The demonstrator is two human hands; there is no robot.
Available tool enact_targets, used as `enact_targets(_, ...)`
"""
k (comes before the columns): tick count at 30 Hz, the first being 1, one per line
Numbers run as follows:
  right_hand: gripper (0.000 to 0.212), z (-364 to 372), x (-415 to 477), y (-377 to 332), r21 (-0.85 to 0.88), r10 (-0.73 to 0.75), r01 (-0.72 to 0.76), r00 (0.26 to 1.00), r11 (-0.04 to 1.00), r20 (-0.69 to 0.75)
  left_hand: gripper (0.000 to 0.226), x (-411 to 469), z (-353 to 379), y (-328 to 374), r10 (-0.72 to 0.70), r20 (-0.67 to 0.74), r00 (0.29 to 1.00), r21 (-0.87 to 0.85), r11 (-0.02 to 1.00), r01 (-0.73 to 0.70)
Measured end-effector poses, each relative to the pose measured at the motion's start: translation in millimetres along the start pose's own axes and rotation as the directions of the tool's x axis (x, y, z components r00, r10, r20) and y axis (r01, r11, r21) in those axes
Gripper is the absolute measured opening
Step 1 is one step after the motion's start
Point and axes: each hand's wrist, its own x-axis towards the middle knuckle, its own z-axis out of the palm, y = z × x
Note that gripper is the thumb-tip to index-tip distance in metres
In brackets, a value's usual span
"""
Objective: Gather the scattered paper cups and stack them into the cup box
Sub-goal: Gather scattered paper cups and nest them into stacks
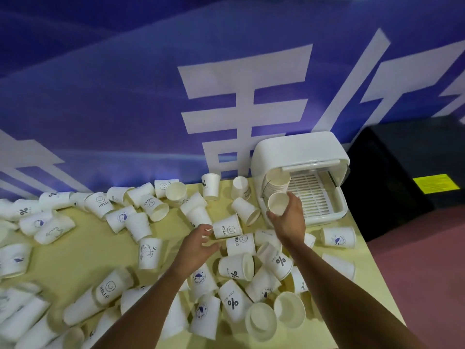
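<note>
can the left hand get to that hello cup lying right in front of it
Probably yes. The open left hand has its fingertips almost at the HELLO cup, with nothing between them. The right hand is off at the cup box, holding another cup.

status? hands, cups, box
Right hand holds a cup at the cup box mouth; stack inside. Left hand open, reaching HELLO cup. Nothing blocking.
</note>
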Motion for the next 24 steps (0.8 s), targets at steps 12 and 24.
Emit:
enact_targets(12,0.080,17.5,18.7,23.2,-0.122,0.053,-0.042,0.995,0.992,0.085,0.046,7.6,6.5,-5.9,-0.055,0.018,0.998,-0.006,0.998,0.055)
enact_targets(24,0.082,10.0,3.7,18.7,-0.175,-0.025,0.031,0.999,0.984,0.039,0.049,7.1,7.1,-5.8,-0.043,0.025,0.999,0.038,0.998,0.042)
